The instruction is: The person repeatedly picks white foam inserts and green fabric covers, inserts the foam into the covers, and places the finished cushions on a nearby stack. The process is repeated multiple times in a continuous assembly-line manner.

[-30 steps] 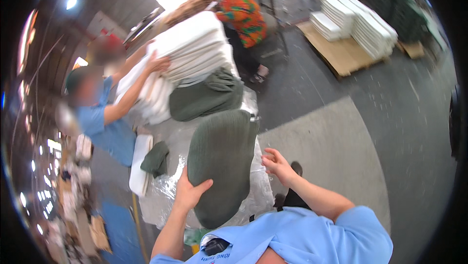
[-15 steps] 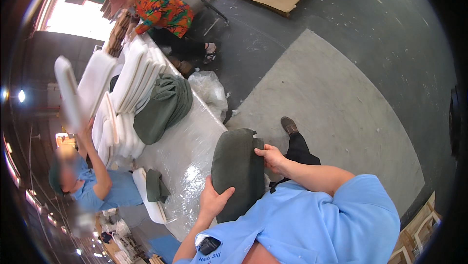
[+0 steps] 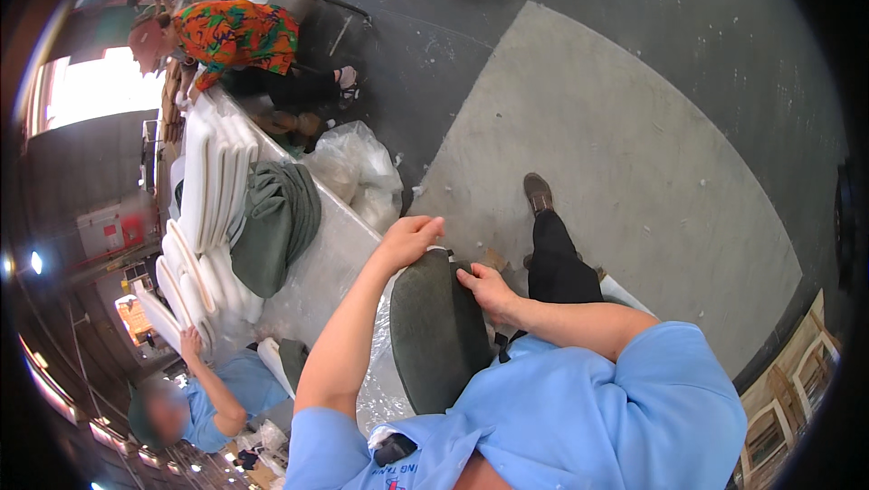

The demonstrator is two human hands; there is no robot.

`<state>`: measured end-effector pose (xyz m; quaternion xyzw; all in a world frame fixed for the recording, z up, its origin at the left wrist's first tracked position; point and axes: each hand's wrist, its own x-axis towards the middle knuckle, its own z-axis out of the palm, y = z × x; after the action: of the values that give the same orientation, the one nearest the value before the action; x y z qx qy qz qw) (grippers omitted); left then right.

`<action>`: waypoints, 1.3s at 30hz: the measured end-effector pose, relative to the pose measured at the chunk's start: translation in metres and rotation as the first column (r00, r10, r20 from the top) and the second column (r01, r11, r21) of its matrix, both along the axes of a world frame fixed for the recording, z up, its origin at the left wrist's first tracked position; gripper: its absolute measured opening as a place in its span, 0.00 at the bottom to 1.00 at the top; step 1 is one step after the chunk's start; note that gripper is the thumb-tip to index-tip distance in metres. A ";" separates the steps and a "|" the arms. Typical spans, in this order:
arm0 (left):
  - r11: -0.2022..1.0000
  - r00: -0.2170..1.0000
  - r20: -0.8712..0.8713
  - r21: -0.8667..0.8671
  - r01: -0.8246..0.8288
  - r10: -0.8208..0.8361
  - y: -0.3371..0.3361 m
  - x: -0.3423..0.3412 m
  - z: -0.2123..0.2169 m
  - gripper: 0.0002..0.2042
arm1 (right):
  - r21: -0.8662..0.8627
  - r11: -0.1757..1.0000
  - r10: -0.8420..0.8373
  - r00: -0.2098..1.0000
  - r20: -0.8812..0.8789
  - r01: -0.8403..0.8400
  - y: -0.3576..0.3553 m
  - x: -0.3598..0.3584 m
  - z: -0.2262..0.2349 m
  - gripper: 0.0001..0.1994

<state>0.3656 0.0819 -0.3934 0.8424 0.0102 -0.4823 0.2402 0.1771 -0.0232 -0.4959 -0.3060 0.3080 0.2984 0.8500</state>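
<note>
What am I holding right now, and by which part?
A green cushion: your right hand grips its right edge near the upper end. Your left hand is at the top end; whether it grips is unclear.

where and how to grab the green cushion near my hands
Probably by both long edges, one hand from each side: the cushion is long with a rounded far end, its near end close to the shirt. The right hand is at its right edge.

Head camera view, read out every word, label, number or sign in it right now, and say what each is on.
Wearer's light blue shirt: blue lettering on the chest, partly lost in folds; I won't copy it out.
Red panel at far left: any text is too small to read.
Green cushion: none visible.
</note>
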 end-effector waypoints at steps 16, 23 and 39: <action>0.683 0.655 -0.465 0.135 0.718 -0.596 -0.052 0.046 -0.036 0.15 | -0.074 0.992 -0.103 0.994 -0.033 0.101 -0.003 0.014 0.004 0.16; 0.657 0.665 -0.464 0.208 0.724 -0.585 -0.063 0.034 -0.047 0.12 | -0.036 0.991 -0.133 0.986 -0.098 0.131 -0.002 0.012 -0.008 0.17; 0.829 0.625 -0.650 -0.013 0.559 -0.432 -0.041 0.054 -0.059 0.15 | 0.018 0.981 -0.190 0.979 -0.080 0.192 -0.004 0.012 0.000 0.17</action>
<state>0.4199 0.0406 -0.4526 0.6201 -0.0978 -0.7784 -0.0019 0.1886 -0.0274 -0.4959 -0.2521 0.3648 0.2311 0.8660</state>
